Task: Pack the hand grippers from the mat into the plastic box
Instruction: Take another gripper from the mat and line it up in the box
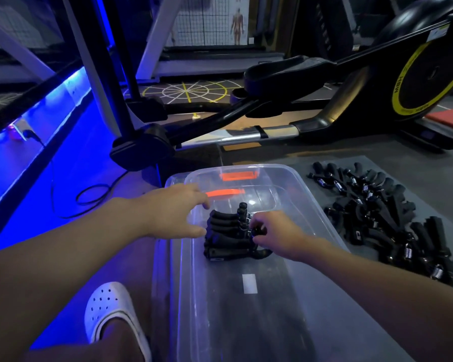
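A clear plastic box [311, 202] with orange latches stands on the floor in the middle. Inside it, several black hand grippers [226, 237] lie stacked side by side near the far half. My left hand [175, 212] reaches over the box's left wall, fingers straight, its fingertips beside the stack. My right hand [275, 235] is inside the box with its fingers curled round the spring end of one black gripper at the stack's right side. A heap of several more black hand grippers [382, 212] lies on the grey mat [429, 173] to the right of the box.
An elliptical trainer [351, 95] with a yellow-ringed flywheel stands behind the box and mat. A black cable [89, 197] loops on the blue-lit floor at left. My foot in a white clog [110, 312] is at the box's near left.
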`<action>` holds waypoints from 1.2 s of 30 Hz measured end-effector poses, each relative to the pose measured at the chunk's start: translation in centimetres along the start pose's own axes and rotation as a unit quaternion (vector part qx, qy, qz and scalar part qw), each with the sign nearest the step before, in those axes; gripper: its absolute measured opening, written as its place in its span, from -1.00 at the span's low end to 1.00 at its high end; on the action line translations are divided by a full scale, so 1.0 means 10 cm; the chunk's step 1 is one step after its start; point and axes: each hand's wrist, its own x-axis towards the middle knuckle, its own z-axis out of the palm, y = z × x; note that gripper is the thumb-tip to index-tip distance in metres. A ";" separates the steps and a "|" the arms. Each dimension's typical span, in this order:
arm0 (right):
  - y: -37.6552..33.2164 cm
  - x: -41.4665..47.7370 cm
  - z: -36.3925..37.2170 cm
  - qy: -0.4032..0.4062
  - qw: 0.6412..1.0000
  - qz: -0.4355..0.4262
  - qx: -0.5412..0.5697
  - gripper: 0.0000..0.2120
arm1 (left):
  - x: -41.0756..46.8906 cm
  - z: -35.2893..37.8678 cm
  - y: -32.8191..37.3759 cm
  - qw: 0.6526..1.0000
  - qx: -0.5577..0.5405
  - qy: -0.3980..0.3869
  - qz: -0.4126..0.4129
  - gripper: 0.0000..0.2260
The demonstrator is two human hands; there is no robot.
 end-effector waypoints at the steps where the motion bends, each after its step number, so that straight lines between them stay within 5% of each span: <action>1: 0.02 0.02 0.04 -0.003 1.000 0.002 0.005 -0.81 | 0.00 0.00 -0.01 1.000 0.007 -0.002 -0.001 -0.52; 18: 0.29 0.25 0.48 0.015 0.999 0.010 0.029 -0.74 | -0.07 0.13 -0.12 0.999 -0.034 -0.009 -0.023 -0.45; 36: 0.38 0.19 0.63 0.009 0.997 -0.028 -0.073 -0.60 | -0.11 0.20 -0.18 0.997 -0.073 -0.020 -0.026 -0.49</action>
